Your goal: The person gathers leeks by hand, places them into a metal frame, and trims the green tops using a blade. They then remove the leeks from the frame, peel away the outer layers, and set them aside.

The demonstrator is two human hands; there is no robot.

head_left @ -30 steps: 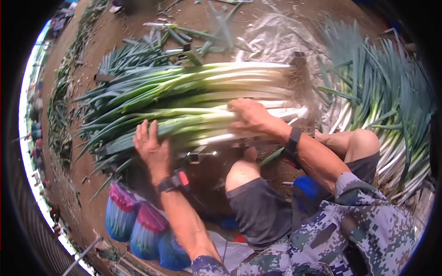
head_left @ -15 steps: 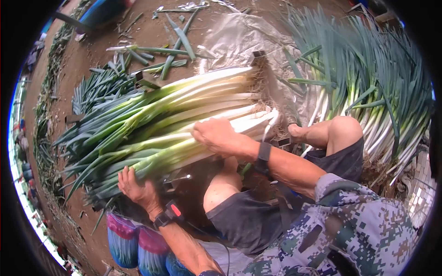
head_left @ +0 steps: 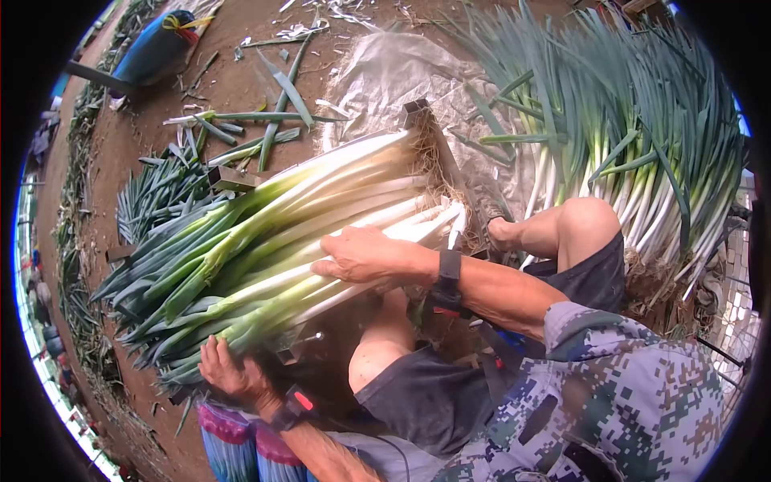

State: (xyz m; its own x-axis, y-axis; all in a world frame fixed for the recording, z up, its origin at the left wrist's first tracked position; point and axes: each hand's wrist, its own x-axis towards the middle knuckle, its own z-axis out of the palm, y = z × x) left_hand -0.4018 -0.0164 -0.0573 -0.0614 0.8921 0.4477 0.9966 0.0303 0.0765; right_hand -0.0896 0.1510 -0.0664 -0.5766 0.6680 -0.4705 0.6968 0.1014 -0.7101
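Observation:
A thick pile of long green onions [head_left: 265, 241] lies across a low metal rack [head_left: 233, 178]. Their white stalks and roots point right, the green leaves left. My right hand [head_left: 357, 253] rests over the near stalks, thumb and fingers closed around some of them; its underside is hidden. Lower left, my left hand [head_left: 237, 373] presses its spread fingers against the near edge of the leaves, thumb apart. A strap with a red-marked device is on my left wrist, a dark band on my right.
More green onions [head_left: 618, 153] lie in a large heap at right, beside a pale sheet [head_left: 385, 72]. Cut leaves [head_left: 165, 197] are piled at left. Blue bundles with purple tops [head_left: 229, 442] stand below my left arm. A blue bag [head_left: 157, 48] is at upper left.
The view has shifted, so most things sit slightly further left. My left hand has moved down along the near edge of the leaves. My right hand stays on the stalks.

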